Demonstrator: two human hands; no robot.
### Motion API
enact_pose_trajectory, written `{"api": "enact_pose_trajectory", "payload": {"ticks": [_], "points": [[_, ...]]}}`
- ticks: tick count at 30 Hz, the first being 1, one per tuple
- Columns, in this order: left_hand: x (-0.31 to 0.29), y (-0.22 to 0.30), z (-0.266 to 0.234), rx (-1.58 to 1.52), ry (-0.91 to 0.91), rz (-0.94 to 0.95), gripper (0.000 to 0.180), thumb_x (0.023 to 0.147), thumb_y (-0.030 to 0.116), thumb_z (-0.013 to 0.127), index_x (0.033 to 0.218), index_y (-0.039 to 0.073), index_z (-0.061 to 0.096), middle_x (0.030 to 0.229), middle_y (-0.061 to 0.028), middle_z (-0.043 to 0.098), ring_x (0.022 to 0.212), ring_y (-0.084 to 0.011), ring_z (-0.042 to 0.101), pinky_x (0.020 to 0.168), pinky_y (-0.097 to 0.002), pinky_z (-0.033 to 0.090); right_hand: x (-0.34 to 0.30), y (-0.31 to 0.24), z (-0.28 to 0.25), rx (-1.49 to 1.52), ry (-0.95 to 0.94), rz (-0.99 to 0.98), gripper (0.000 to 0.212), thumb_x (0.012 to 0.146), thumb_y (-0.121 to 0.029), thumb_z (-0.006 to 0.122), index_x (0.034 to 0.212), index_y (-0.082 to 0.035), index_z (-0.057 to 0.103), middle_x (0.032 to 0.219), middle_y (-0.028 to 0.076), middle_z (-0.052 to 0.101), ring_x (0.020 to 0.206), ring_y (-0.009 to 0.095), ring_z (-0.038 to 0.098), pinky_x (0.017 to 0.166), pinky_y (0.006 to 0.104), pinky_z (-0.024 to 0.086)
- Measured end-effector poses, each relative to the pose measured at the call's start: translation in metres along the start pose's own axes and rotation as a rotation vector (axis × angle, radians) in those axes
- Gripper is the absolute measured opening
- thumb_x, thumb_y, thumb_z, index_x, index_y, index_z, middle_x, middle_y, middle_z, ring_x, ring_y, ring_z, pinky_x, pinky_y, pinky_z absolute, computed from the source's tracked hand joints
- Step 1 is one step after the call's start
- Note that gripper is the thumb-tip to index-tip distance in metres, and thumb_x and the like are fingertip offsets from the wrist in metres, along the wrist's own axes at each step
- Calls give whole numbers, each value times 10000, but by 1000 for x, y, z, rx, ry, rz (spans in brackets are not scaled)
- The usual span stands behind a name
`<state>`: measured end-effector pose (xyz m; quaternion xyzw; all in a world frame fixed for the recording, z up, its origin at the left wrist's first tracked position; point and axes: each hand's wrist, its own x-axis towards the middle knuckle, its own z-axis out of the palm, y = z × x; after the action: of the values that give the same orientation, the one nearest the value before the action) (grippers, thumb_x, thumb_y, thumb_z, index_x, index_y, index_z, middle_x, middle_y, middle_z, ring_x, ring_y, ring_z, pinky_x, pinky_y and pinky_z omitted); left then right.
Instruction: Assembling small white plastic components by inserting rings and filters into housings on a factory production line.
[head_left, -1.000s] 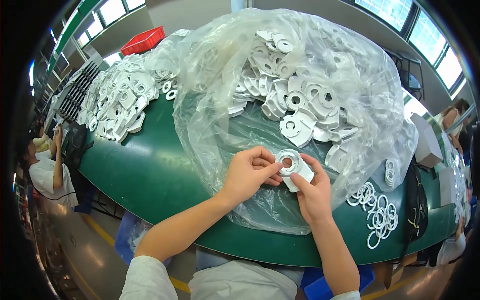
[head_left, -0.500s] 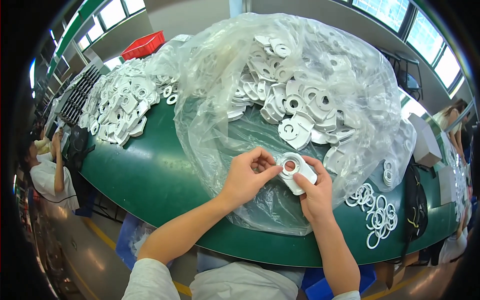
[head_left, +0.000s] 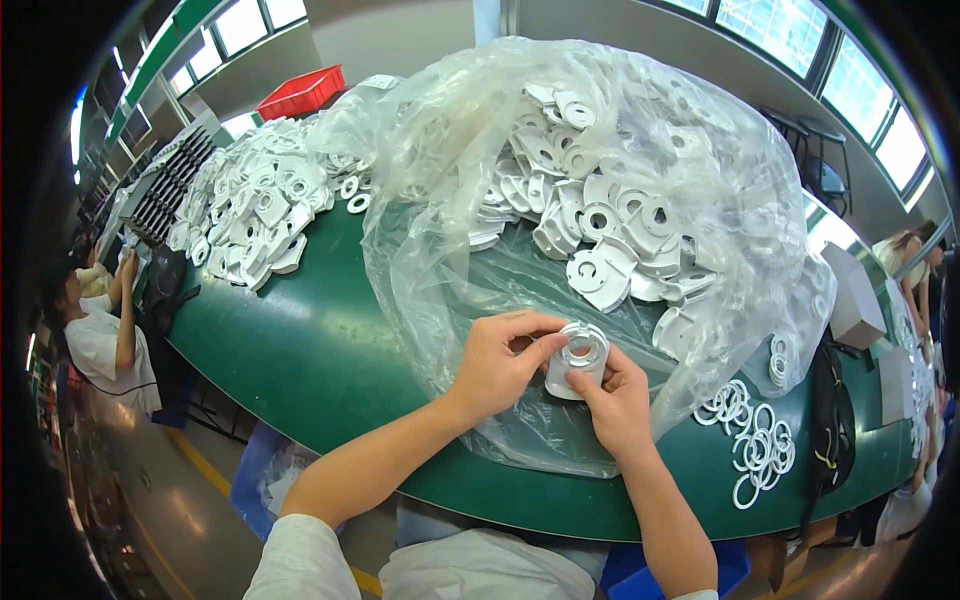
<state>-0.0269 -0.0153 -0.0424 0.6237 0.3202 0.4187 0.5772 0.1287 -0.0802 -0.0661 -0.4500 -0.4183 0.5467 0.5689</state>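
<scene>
Both hands meet over the near edge of a green table. My left hand and my right hand pinch one white plastic part with a round hole between their fingertips. The left fingers press on its ring-shaped top. The part is held above the crumpled edge of a big clear plastic bag. Inside the bag lies a heap of the same white parts.
A second heap of white parts lies at the far left of the table. Several loose white rings lie at the right. A red crate stands at the back. A seated person works at the left, another person at the far right.
The white part has tilted slightly upright between my fingers. My left fingers have shifted onto its ring. Both hands stay in the same spot.
</scene>
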Motion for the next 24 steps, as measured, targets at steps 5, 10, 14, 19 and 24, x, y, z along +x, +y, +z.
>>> {"api": "enact_pose_trajectory", "payload": {"ticks": [5,10,14,19,24], "points": [[0,1,0,57,1,39,158,854,22,624,991,-49,655,915,-80,639,733,-103,596,629,-226,496,0,-1,1,-56,20,-59,313,836,21,609,1143,27,545,1038,71,625,931,126,603,814,260,485],[-1,6,3,-3,30,-23,144,861,27,618,974,-54,655,898,-82,652,731,-105,608,615,-225,508,-1,-2,1,-95,13,-60,306,837,28,601,1138,26,545,1030,70,624,922,121,600,802,255,483],[0,5,1,-35,26,-47,144,863,33,620,970,-57,655,867,-85,661,688,-104,607,597,-222,504,-2,-3,2,-120,7,-64,303,836,38,590,1136,29,546,1025,70,623,915,118,600,790,253,482],[0,0,1,-11,45,-2,144,863,30,618,969,-60,656,833,-92,666,659,-108,608,587,-219,498,-1,-5,0,-107,-3,-52,312,831,37,595,1139,32,545,1027,73,623,919,119,599,795,252,479],[-2,0,2,43,46,1,152,865,18,608,985,-67,646,837,-97,664,657,-115,611,589,-224,501,-2,-10,6,-66,28,-79,233,845,10,592,1076,23,566,962,33,627,870,88,579,770,232,456]]}}
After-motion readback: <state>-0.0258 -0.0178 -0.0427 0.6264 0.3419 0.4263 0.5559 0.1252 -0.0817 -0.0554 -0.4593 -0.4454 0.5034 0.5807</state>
